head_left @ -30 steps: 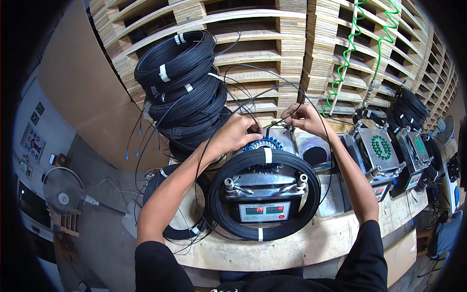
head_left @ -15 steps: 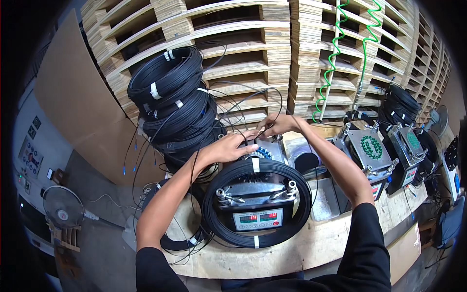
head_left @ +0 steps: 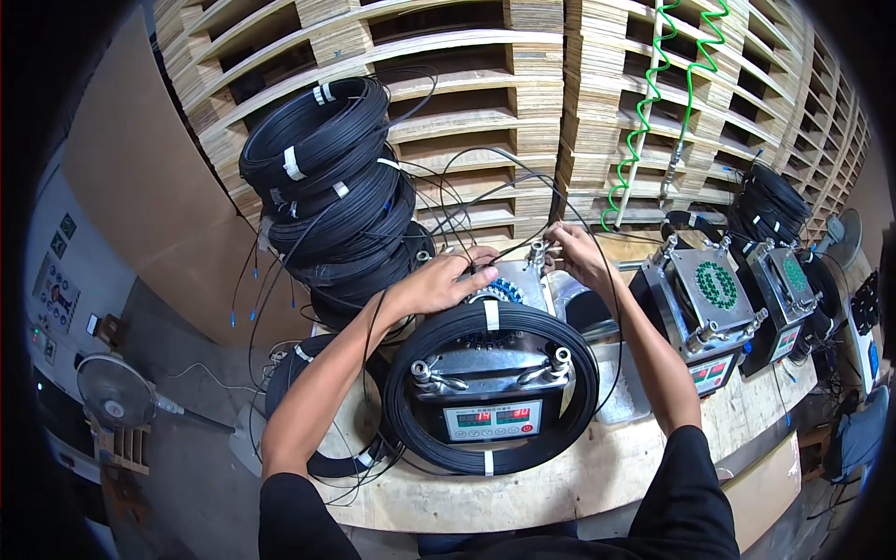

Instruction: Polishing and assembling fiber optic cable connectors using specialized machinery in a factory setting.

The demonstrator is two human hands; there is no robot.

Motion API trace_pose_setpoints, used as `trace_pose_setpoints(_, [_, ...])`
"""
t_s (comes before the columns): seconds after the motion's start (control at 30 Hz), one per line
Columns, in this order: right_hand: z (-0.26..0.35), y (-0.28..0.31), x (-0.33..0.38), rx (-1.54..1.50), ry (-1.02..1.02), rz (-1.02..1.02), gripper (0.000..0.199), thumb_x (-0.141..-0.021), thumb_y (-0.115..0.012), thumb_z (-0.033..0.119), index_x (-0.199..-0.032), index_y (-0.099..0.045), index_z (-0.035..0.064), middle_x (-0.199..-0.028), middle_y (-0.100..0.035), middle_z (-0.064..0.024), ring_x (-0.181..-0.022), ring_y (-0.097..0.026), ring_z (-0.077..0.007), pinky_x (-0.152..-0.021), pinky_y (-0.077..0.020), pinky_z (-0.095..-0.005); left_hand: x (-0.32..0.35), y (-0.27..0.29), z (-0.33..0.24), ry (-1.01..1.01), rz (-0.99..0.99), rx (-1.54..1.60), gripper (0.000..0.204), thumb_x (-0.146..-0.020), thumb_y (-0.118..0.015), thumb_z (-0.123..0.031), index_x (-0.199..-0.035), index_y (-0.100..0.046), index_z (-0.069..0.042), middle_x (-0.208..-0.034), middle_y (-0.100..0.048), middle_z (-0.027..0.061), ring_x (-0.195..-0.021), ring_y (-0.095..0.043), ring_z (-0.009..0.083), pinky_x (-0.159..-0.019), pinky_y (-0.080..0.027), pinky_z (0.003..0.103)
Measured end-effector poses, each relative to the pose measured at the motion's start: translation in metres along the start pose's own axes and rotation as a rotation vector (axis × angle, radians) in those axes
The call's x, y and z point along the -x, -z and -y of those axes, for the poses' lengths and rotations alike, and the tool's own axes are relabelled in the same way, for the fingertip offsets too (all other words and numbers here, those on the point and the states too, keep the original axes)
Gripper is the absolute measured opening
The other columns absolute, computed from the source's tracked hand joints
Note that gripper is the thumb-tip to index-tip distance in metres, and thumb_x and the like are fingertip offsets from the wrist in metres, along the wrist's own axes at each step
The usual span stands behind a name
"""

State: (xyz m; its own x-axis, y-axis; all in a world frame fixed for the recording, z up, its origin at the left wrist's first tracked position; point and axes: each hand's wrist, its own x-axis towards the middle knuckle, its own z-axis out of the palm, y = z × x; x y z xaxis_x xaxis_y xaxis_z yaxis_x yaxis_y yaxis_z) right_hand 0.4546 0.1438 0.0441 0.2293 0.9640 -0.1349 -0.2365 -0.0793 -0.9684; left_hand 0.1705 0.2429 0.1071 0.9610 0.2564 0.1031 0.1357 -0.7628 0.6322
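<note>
A polishing-type machine point(head_left: 493, 422) with a metal top and a red digital display stands in front of me. A coil of black cable point(head_left: 489, 462), bound with white tape, hangs around its front. Over the top plate, my left hand point(head_left: 446, 283) is closed with its thumb beside a ring of blue connectors point(head_left: 504, 290); a thin black cable point(head_left: 516, 248) passes at its fingers. My right hand point(head_left: 583, 256) pinches that cable beside the far right clamp post point(head_left: 538, 252). The fingertips of both hands are partly hidden.
Tall stacks of black cable coils point(head_left: 327, 205) rise at the left. Two similar machines, one nearer point(head_left: 709, 280) and one farther point(head_left: 791, 280), with green connector rings, stand at the right. Behind are wooden pallets point(head_left: 457, 56) and green coiled hoses point(head_left: 644, 112). A tray point(head_left: 623, 397) lies between machines.
My right hand has moved right and slightly down, away from my left hand, to beside the clamp post. The cable loop has widened to the right. My left hand stays about where it was.
</note>
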Motion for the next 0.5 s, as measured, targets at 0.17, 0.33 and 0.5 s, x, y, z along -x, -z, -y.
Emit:
trace_pose_setpoints(0.17, [0.011,0.012,-0.001,0.072,0.183,0.195,0.028,-0.101,-0.061,0.023,-0.122,-0.055,0.0052,-0.094,-0.057,-0.0028,-0.073,-0.053,-0.0094,-0.067,-0.0453,-0.0237,-0.001,0.000,0.002,-0.038,-0.010,0.013,0.075,-0.102,-0.044,-0.058,-0.141,-0.048,0.005,-0.131,-0.060,0.0306,-0.124,-0.059,0.0398,-0.107,-0.044,0.042])
trace_pose_setpoints(0.33, [0.028,0.009,-0.011,0.518,-0.059,0.139,0.035,-0.098,-0.067,0.029,-0.123,-0.058,0.0055,-0.091,-0.053,0.0010,-0.076,-0.047,-0.0070,-0.062,-0.0387,-0.0241,-0.001,0.008,-0.007,0.036,0.064,-0.019,0.075,-0.102,-0.044,-0.059,-0.141,-0.048,0.005,-0.129,-0.061,0.0312,-0.122,-0.060,0.0400,-0.106,-0.045,0.042])
trace_pose_setpoints(0.5, [0.024,0.009,-0.003,0.175,0.121,0.333,0.039,-0.099,-0.066,0.026,-0.130,-0.056,0.0058,-0.089,-0.052,0.0050,-0.075,-0.045,-0.0047,-0.063,-0.0365,-0.0218,-0.002,0.007,0.002,-0.032,0.039,-0.007,0.068,-0.103,-0.047,-0.052,-0.141,-0.047,0.004,-0.127,-0.063,0.0297,-0.119,-0.062,0.0404,-0.104,-0.046,0.041])
